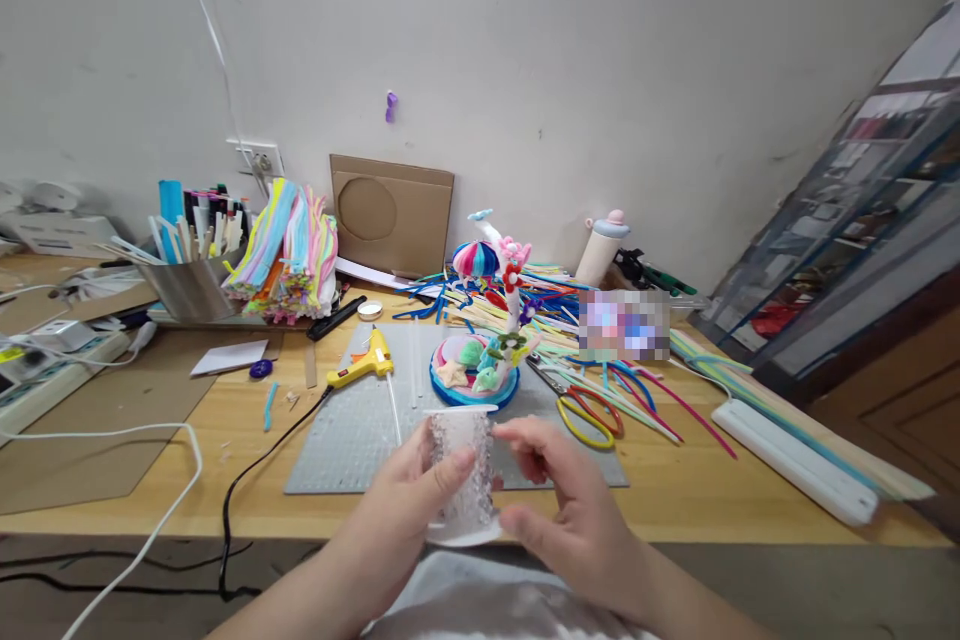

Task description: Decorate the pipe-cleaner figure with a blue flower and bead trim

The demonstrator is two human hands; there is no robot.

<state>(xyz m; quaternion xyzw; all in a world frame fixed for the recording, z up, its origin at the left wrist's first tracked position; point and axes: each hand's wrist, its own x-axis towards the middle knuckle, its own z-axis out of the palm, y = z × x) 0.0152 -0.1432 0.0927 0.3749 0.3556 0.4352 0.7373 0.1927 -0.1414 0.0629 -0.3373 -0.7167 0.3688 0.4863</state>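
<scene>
My left hand (427, 485) is wrapped round a white spool (463, 532) wound with clear, bumpy, bead-like trim (474, 480), holding it over the front edge of the table. At the spool's right side is my right hand (559, 490), thumb and index finger apart near its two rims; whether they touch it is hard to tell. Just behind the spool stands a fuzzy craft piece (474, 380) with a round blue-edged base, a white stem with flowers and a striped balloon shape (475, 261). Both hands are above the front of a grey cutting mat (337, 460).
A yellow glue gun (367, 365) rests on the mat's left, its black cord running off the front edge. Scissors (589, 418) lie at right among loose pipe cleaners (652, 400). Further out are a metal pen holder (195, 288), a bottle (600, 250) and a white bar (795, 462).
</scene>
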